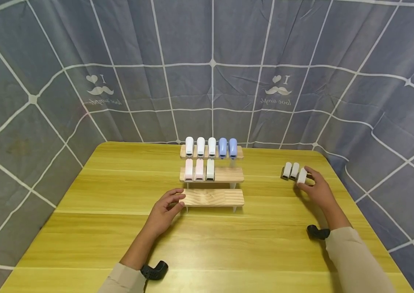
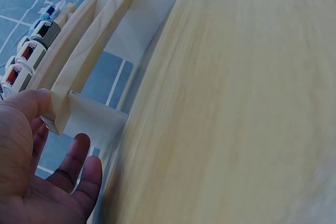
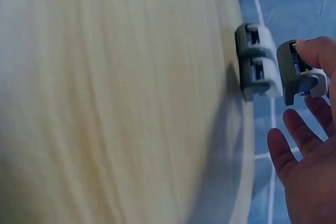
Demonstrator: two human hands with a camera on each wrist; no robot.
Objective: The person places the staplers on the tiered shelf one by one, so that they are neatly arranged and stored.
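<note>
My left hand (image 1: 164, 211) pinches the left end of the lowest wooden step (image 1: 212, 197) of a three-step display rack. In the left wrist view, the thumb (image 2: 37, 100) lies against the board's end while other fingers spread loosely below. At the right, my right hand (image 1: 316, 189) holds a small white stapler with a grey base (image 1: 301, 176) between thumb and fingers. The right wrist view shows that stapler (image 3: 299, 74) raised off the table, beside two matching staplers (image 3: 257, 59) standing side by side.
Three white staplers (image 1: 200, 146) and two blue staplers (image 1: 227, 147) line the top step. The middle step (image 1: 228, 175) bears two pink staplers (image 1: 194, 169) and a pale grey-green stapler (image 1: 210, 169). A grey-blue checked curtain (image 1: 188, 89) hangs behind the wooden table (image 1: 119, 171).
</note>
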